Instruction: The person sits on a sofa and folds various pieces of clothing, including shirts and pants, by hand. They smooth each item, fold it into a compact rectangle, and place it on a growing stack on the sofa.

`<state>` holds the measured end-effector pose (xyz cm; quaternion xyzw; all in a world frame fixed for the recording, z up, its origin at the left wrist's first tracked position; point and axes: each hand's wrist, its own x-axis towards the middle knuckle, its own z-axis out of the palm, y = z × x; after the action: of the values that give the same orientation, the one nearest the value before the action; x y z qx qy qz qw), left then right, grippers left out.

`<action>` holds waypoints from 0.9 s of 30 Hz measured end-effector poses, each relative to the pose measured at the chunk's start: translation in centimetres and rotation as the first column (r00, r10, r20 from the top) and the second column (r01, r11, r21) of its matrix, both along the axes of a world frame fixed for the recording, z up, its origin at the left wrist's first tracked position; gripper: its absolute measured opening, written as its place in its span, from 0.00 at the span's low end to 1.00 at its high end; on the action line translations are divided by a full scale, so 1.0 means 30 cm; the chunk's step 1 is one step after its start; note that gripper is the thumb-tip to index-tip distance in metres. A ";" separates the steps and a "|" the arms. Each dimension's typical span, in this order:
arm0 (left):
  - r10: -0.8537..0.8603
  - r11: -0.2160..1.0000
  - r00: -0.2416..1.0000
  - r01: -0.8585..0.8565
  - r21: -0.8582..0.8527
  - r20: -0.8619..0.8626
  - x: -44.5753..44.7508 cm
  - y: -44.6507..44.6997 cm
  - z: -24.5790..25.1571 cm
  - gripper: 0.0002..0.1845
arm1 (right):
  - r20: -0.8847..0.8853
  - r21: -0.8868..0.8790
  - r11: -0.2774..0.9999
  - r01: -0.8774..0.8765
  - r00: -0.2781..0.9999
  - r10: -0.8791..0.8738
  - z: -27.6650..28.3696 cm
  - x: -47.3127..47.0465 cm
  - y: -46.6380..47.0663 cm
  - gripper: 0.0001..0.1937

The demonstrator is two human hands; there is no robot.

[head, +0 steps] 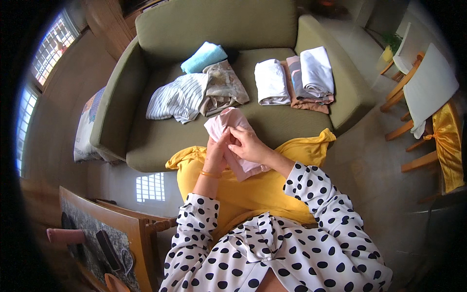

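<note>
My left hand (217, 151) grips a light pink cloth (233, 118) from its left side, above my lap. My right hand (250, 146) pinches the same cloth, its fingertips meeting the left hand's fingers. Part of the cloth bunches up beyond the hands, and the rest hangs below the right hand. Beneath it a bright yellow fabric (248, 195) covers my lap. Before me on the green sofa (182, 142) lie a striped cloth (178, 96), a floral beige cloth (226, 87) and a rolled turquoise towel (204, 57).
Folded white (271, 82) and brown (310, 106) cloths lie by the sofa's right arm, beside another white fold (316, 71). A wooden side table (136, 233) holding a dark remote-like object (108, 250) stands at lower left. White-draped chairs (428, 85) stand right.
</note>
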<state>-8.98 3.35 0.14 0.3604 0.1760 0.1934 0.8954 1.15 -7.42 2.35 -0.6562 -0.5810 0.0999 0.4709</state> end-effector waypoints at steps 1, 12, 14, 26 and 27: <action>0.045 0.999 0.998 -0.045 0.011 -0.032 0.004 -0.001 -0.003 0.18 | -0.269 -0.002 1.000 -0.021 0.963 0.020 0.005 0.016 -0.009 0.20; 0.072 0.988 0.997 -0.072 0.138 0.007 0.160 0.110 0.159 0.18 | -0.758 0.039 0.974 0.223 0.641 -0.117 -0.006 0.103 -0.070 0.43; 0.051 0.982 0.998 -0.058 0.180 0.040 0.266 0.102 0.233 0.18 | -0.877 0.051 0.974 0.221 0.477 -0.063 0.014 0.152 -0.083 0.40; 0.366 0.389 0.927 -0.073 0.918 -0.081 0.983 0.252 0.010 0.39 | -0.983 -0.141 0.830 0.540 0.025 -0.183 0.005 0.195 -0.057 0.18; 0.432 0.151 0.899 0.001 0.989 -0.067 1.012 0.169 0.025 0.43 | -0.985 -0.164 0.803 0.574 -0.054 -0.163 -0.014 0.225 -0.079 0.18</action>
<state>21.37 8.42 0.88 0.8424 0.2127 0.3239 0.3746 7.90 -9.79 1.93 -0.4604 0.0916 0.2899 0.8340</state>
